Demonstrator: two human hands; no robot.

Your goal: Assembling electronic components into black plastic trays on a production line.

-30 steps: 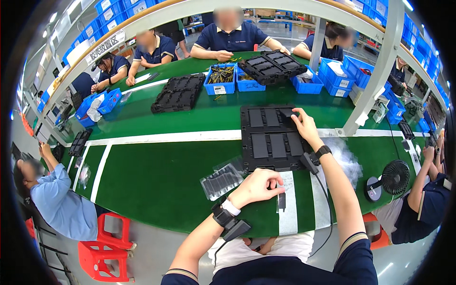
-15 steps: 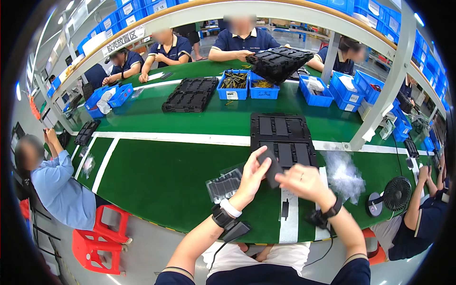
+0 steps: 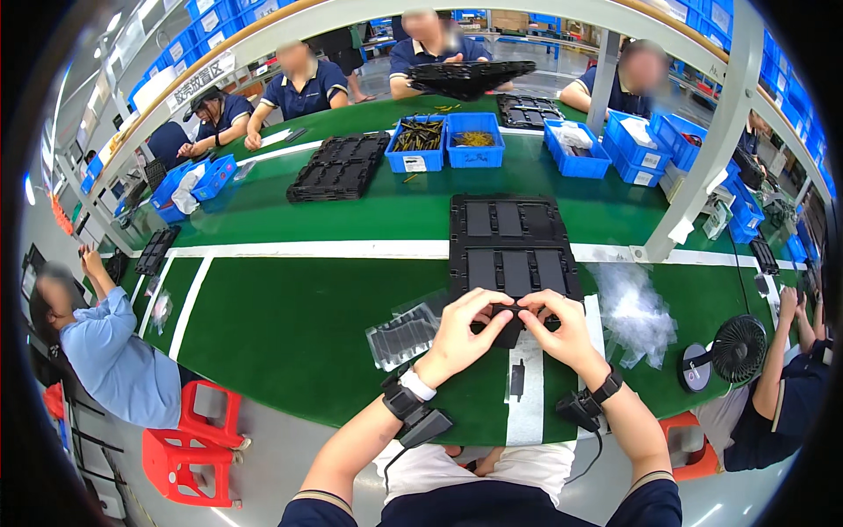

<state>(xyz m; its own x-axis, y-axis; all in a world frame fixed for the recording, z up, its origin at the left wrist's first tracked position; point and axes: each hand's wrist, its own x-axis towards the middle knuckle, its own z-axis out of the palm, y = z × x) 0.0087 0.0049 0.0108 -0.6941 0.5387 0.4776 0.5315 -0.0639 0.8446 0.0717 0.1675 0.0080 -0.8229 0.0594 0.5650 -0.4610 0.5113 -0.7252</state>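
Both hands now together at near edge of black tray, no longer apart. Left hand and right hand pinch small black part between fingertips, likely to seat it. Wrists bent inward, elbows out over green desk.

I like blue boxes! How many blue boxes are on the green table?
About 7: two middle bins, three at right, two at left. More may be hidden.
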